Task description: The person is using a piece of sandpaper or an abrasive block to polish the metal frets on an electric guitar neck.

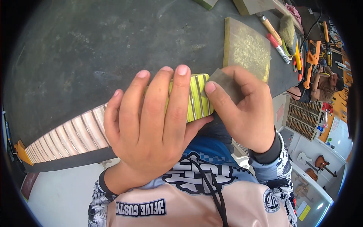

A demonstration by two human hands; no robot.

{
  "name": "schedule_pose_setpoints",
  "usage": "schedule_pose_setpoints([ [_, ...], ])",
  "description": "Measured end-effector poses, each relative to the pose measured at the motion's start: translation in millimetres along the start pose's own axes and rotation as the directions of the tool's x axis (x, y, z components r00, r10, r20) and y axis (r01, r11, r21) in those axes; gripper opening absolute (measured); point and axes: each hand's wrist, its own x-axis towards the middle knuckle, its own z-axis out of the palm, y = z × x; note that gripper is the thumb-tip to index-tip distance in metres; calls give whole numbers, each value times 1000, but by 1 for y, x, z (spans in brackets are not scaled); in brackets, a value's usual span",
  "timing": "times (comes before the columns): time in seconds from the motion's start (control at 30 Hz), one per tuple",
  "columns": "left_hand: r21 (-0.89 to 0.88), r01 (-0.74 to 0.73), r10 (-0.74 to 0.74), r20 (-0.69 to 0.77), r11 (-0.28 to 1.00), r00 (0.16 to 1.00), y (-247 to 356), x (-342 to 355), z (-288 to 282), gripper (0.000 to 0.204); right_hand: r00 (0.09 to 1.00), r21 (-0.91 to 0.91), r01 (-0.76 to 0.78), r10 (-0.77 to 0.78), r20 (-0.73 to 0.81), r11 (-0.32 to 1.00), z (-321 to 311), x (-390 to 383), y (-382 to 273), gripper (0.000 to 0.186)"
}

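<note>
A guitar neck (77,130) lies along the near edge of the dark worktop, with pale tape strips between its metal frets. At its right end the strips are yellow-green. Over that end my left hand (151,109) is laid, fingers stretched across the fretboard and thumb along the near side, holding the neck. My right hand (245,106) pinches a small dark grey piece of sandpaper (225,84) between thumb and fingers, right beside the neck's yellow-green end. The part of the fretboard beneath my left hand is hidden.
A flat block (247,47) with a dusty, yellowish face lies beyond my right hand. Near it are a red-capped marker (278,47), a wooden-handled tool (270,28) and a brush (288,32). Another person (325,83) is at the far right; guitar bodies (321,162) hang below.
</note>
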Motion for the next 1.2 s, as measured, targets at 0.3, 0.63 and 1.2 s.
schedule_pose_setpoints([
  [0.3, 2, -5, 5, 11, 1000, 1000, 3, 1, 3, 75, 996, 1, -80, 80, 36, 997, 1, -3, 0, 16],
  [0.63, 20, -4, 4, -16, 1000, 1000, 1, 0, 8, 74, 998, -37, 49, -51, -45, 998, 8, 6, 0, 16],
  [1.2, 48, -23, 20, 49, 999, 999, 1, -3, 3, 80, 954, -73, 256, -264, -143, 964, 13, 11, 12, 17],
])
